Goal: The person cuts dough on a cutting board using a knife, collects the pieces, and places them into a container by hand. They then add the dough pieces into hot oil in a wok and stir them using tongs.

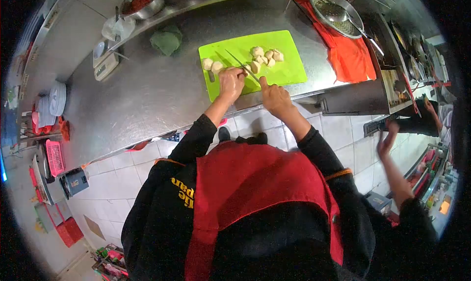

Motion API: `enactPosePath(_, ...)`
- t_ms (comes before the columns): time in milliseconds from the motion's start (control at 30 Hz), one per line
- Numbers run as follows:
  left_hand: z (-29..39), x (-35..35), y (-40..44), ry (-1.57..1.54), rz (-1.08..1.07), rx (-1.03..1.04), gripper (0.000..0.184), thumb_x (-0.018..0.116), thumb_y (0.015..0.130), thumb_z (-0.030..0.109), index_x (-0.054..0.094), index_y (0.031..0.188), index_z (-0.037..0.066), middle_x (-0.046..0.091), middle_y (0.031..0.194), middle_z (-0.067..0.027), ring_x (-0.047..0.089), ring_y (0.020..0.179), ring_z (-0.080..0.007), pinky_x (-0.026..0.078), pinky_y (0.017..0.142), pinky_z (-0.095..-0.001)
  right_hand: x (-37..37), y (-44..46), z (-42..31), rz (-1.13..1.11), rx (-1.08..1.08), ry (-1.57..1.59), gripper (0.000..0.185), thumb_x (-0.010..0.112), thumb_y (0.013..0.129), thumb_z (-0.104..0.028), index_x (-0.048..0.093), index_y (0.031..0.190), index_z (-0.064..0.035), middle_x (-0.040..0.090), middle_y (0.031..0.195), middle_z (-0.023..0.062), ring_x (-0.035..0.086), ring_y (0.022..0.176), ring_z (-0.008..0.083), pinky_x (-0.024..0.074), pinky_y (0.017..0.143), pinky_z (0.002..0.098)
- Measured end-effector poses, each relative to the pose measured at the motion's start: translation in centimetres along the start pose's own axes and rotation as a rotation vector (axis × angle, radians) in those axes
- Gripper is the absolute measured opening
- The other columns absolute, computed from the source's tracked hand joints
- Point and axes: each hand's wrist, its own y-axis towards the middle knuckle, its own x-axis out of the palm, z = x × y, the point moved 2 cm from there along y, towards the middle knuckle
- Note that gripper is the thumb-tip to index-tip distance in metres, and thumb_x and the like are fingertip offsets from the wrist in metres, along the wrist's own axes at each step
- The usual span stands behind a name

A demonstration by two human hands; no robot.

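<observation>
On a bright green cutting board (287,72), my right hand (277,99) is closed around the handle of a knife (241,64), whose blade points to the far left. Close by on the near side of the board, my left hand (231,82) has its fingers bent together on a pale piece of food (247,71) against the blade. Several cut pale chunks (269,55) lie to the right of the blade. Two more pale pieces (212,65) rest at the left, beside my left hand. Their exact kind cannot be made out.
The board lies on a steel counter (127,99). Behind it are a crumpled green bag (167,39), a small scale (105,66) and a bowl of red food (142,1). An orange cloth (351,60) and a basin with a ladle (338,13) are at right. Another person's hand (387,141) shows far right.
</observation>
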Motion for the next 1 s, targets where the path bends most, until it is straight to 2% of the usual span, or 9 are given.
enactPosePath(133, -0.1, 0.0, 0.1, 0.013, -0.002, 0.012, 0.009, 0.056, 0.065, 0.007, 0.06, 0.069, 0.0, 0.058, 0.068, -0.0135, 0.056, 0.065, -0.0271, 0.043, 0.062, -0.0338, 0.3, -0.3, 0.2, 0.156, -0.094, -0.114, 0.015, 0.039, 0.077, -0.012, 0.038, 0.09, -0.0041, 0.052, 0.053, 0.0111, 0.056, 0.049, 0.0282, 0.0469, 0.043, 0.0378)
enactPosePath(200, 0.0, 0.1, 0.1, -0.002, 0.009, 0.002, 0.006, 0.056, 0.064, 0.005, 0.06, 0.066, 0.001, 0.057, 0.066, -0.0136, 0.055, 0.065, -0.0276, 0.042, 0.064, -0.0351, 1.0, 0.2, 0.4, 0.088, -0.086, -0.117, 0.016, 0.039, 0.078, -0.013, 0.037, 0.091, -0.0037, 0.054, 0.057, 0.012, 0.057, 0.049, 0.0281, 0.047, 0.044, 0.0379)
enactPosePath(400, 0.7, -0.4, 0.4, -0.067, -0.046, -0.071, 0.007, 0.059, 0.064, 0.007, 0.059, 0.064, 0.0, 0.056, 0.063, -0.013, 0.054, 0.066, -0.0284, 0.041, 0.066, -0.0359, 3.3, 2.6, 2.2, -0.123, -0.013, 0.102, 0.021, 0.038, 0.08, -0.015, 0.035, 0.095, -0.0013, 0.055, 0.067, 0.0214, 0.057, 0.065, 0.0368, 0.0464, 0.058, 0.0458)
enactPosePath(500, 2.3, -1.8, 0.9, -0.021, 0.045, -0.007, 0.009, 0.059, 0.065, 0.009, 0.06, 0.067, 0.0, 0.057, 0.065, -0.0129, 0.055, 0.066, -0.0289, 0.042, 0.065, -0.035, 4.9, 3.4, 3.5, -0.129, -0.256, 0.138, 0.023, 0.038, 0.079, -0.016, 0.034, 0.096, -0.0011, 0.054, 0.07, 0.0258, 0.055, 0.071, 0.0414, 0.0443, 0.063, 0.0483)
enactPosePath(567, 3.8, -2.6, 2.0, 0.044, 0.178, 0.092, 0.01, 0.059, 0.066, 0.009, 0.06, 0.069, 0.0, 0.058, 0.066, -0.013, 0.055, 0.066, -0.0291, 0.043, 0.065, -0.0345, 1.2, 2.5, 2.2, -0.15, 0.011, 0.353, 0.026, 0.039, 0.077, -0.014, 0.034, 0.099, -0.001, 0.054, 0.072, 0.0285, 0.054, 0.071, 0.0433, 0.0437, 0.063, 0.0488)
enactPosePath(667, 5.4, -2.2, 3.1, 0.014, 0.117, 0.132, 0.021, 0.061, 0.065, 0.013, 0.06, 0.081, 0.001, 0.058, 0.078, -0.0153, 0.055, 0.071, -0.0288, 0.045, 0.064, -0.0359, 0.7, 1.1, 0.3, -0.175, 0.048, 0.322, 0.031, 0.038, 0.075, -0.01, 0.032, 0.104, 0.0002, 0.053, 0.074, 0.0302, 0.054, 0.071, 0.0438, 0.0434, 0.064, 0.0492)
enactPosePath(733, 6.1, -0.2, 4.1, 0.264, -0.398, 0.044, 0.016, 0.059, 0.066, 0.01, 0.06, 0.078, 0.0, 0.058, 0.079, -0.016, 0.056, 0.076, -0.0292, 0.045, 0.064, -0.037, 0.7, 0.1, -0.7, -0.191, 0.051, 0.298, 0.036, 0.038, 0.074, -0.008, 0.031, 0.108, 0.0008, 0.054, 0.074, 0.0296, 0.054, 0.07, 0.0433, 0.0436, 0.063, 0.0493)
enactPosePath(833, 5.5, 2.0, 4.2, 0.484, -0.424, 0.086, 0.012, 0.058, 0.066, 0.01, 0.059, 0.074, 0.001, 0.058, 0.078, -0.0172, 0.057, 0.077, -0.0318, 0.046, 0.063, -0.0385, 1.0, -0.7, -1.8, -0.28, 0.038, 0.261, 0.037, 0.037, 0.074, -0.008, 0.03, 0.109, 0.0033, 0.055, 0.074, 0.0279, 0.054, 0.072, 0.0426, 0.0433, 0.065, 0.0494)
enactPosePath(1000, 3.8, 2.5, 4.6, 0.353, -0.323, 0.026, 0.01, 0.057, 0.064, 0.008, 0.061, 0.072, 0.003, 0.059, 0.07, -0.0172, 0.059, 0.07, -0.0307, 0.047, 0.061, -0.0374, 2.4, -1.0, -0.9, -0.282, 0.044, 0.27, 0.035, 0.037, 0.074, -0.008, 0.031, 0.107, 0.0025, 0.054, 0.076, 0.0282, 0.054, 0.073, 0.0433, 0.0432, 0.066, 0.049)
